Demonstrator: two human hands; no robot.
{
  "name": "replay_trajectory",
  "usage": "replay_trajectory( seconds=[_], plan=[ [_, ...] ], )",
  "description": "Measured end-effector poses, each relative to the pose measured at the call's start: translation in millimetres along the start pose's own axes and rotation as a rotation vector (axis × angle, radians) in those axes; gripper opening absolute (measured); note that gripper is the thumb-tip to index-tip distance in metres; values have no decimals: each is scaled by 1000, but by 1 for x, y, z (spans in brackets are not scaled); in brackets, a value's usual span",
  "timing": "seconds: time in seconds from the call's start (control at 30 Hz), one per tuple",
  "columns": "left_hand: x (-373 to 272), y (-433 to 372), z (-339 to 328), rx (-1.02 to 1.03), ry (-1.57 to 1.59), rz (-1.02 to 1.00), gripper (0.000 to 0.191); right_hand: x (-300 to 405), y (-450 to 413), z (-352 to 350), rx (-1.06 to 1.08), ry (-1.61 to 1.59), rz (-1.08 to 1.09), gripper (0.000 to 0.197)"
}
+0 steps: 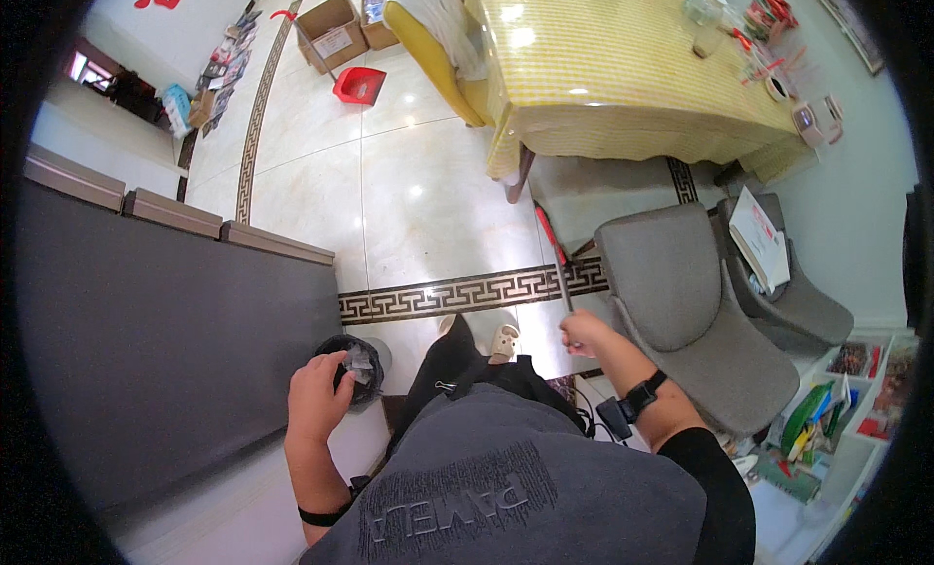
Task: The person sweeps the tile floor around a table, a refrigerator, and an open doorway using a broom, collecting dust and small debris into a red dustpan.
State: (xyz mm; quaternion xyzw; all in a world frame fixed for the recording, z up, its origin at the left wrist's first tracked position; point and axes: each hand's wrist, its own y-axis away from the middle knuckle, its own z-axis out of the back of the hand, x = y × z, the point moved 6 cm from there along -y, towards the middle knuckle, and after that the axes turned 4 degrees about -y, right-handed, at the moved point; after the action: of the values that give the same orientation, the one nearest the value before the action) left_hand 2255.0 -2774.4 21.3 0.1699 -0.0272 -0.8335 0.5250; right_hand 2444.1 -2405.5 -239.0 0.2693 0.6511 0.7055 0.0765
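Note:
My right hand (586, 333) is closed around the metal handle of a broom (551, 233), whose red head with dark bristles rests on the floor by the grey chair. My left hand (319, 393) hangs with nothing in it, thumb and fingers apart. From this view it overlaps a small trash bin (370, 393) lined with a black bag and holding crumpled clear plastic. Farther off, a red dustpan (359, 86) with a long handle lies on the tiles in front of a cardboard box.
A table (584, 62) under a yellow checked cloth stands ahead, a yellow chair (430, 62) at its left. Grey upholstered chairs (664, 273) flank my right, one bearing a white box (759, 240). Grey cabinets (168, 331) run along my left. A cluttered white shelf (861, 404) stands behind the chairs.

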Motion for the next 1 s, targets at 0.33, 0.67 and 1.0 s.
replay_trajectory(
  seconds=[0.33, 0.67, 1.0],
  plan=[
    [-2, -82, 7, 6, 0, -4, 30, 130, -41, -148, 243, 99, 4, 10],
    [26, -184, 27, -169, 61, 17, 27, 254, -31, -99, 195, 115, 51, 7],
    [45, -178, 36, -71, 80, 339, 32, 303, -97, -162, 256, 119, -141, 6]
  ],
)
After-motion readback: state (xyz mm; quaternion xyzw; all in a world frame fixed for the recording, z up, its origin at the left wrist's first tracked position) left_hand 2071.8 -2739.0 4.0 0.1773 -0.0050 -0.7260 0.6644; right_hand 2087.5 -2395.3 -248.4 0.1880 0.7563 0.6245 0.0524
